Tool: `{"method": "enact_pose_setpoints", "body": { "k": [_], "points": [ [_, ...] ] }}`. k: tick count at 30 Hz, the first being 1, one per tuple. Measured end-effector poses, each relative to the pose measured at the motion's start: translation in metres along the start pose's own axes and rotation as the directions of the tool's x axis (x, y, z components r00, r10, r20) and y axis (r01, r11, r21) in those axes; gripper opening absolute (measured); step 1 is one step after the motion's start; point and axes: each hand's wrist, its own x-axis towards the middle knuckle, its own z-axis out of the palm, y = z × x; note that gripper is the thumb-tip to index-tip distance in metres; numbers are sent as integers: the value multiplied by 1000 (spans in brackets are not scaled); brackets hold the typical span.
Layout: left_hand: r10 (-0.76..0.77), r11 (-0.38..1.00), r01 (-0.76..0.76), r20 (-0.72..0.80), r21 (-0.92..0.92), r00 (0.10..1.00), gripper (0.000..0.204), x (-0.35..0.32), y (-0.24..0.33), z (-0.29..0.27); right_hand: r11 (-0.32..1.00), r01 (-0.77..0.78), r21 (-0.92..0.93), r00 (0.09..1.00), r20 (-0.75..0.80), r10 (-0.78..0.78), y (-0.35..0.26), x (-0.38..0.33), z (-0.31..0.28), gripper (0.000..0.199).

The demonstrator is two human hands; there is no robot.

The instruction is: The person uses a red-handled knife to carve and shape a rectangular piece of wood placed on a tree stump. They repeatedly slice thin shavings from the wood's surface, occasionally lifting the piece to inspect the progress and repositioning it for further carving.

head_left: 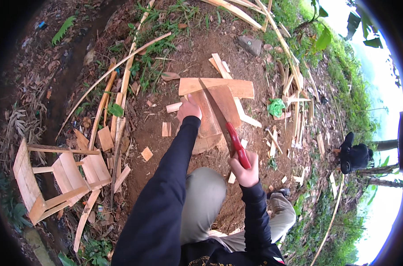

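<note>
My right hand [246, 168] is wrapped round the red handle of a hand saw [218, 111]. Its long blade slants up and left across a wide wooden board [206, 117], with wood on both sides of the blade. At the board's left edge, my left hand [189, 110] grips the wood with the thumb near the top; some fingers are hidden. A pale plank [237, 88] lies crosswise at the board's far end. Beneath the board, part of a wooden block or stump [207, 144] shows. My bent knee [203, 197] is just in front of it.
A slatted wooden frame [70, 177] stands at the left. Long wood strips [126, 80] lie beyond it. Offcuts [147, 154] are scattered on the bare soil. To the right are a green plastic bag [276, 107], more strips [296, 115] and a dark bundle [354, 153]. A stone [249, 45] sits farther off.
</note>
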Motion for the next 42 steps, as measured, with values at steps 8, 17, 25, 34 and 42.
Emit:
{"method": "enact_pose_setpoints", "body": {
  "k": [8, 17, 25, 34, 42],
  "points": [
    [84, 987, -73, -79, 140, 993, 54, -3, 2, -9, 998, 46, -39, 998, -31, -47, 5, 7, 10, 20],
    [110, 994, -109, -73, 22, 991, 43, -19, -4, 0, 998, 40, -57, 996, -75, -45, 4, -2, 21, 19],
    [166, 982, -163, -26, 91, 986, 49, -26, -11, 2, 987, 57, -147, 998, -29, -62, -12, -6, 15, 20],
    [145, 979, -138, -36, 148, 989, 49, -29, -8, 10, 993, 0, -116, 998, -63, -8, -22, 14, 34, 24],
    [142, 980, -138, -16, 145, 990, 49, -30, -1, 8, 998, 7, -61, 990, -141, -16, -4, 77, 52, 26]
  ]
}}
